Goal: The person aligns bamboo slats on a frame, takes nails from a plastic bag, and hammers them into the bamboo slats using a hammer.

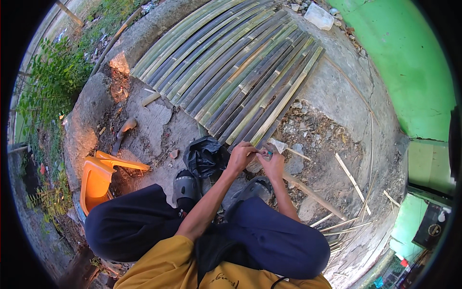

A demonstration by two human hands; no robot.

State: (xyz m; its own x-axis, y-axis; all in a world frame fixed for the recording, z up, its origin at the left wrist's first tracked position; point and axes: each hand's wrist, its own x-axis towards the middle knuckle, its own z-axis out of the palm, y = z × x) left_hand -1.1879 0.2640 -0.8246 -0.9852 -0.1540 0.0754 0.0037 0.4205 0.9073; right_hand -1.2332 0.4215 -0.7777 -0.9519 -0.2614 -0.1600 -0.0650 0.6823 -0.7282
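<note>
The person sits low with knees bent, both forearms entering from the lower edge and meeting just in front of the feet. The left hand (240, 155) is curled, its fingers closed down toward a small item held between the two hands; the right hand (273, 164) is likewise closed, thumb and fingers pinching a small teal-tipped object (269, 153), too small to identify. The two hands touch each other at the fingertips. They sit directly at the near end of the bamboo slat mat (231, 62), a panel of long split green and dark strips laid side by side on the concrete ground (332, 91), running away toward the upper edge. Just left of the left hand lies a crumpled black plastic bag (206, 155), touching the near corner of the mat. A grey sandal (185, 189) sits below the bag, and a second sandal (255, 187) sits under the hands. An orange plastic chair (98, 178) lies tipped at the left, well apart from the hands. Loose thin bamboo strips (351, 178) are scattered on the ground to the right. A crumpled whitish plastic package (318, 16) lies at the far end of the mat, beside the green wall (409, 62). A dark sign with a round pale emblem (433, 226) stands at the right edge.
</note>
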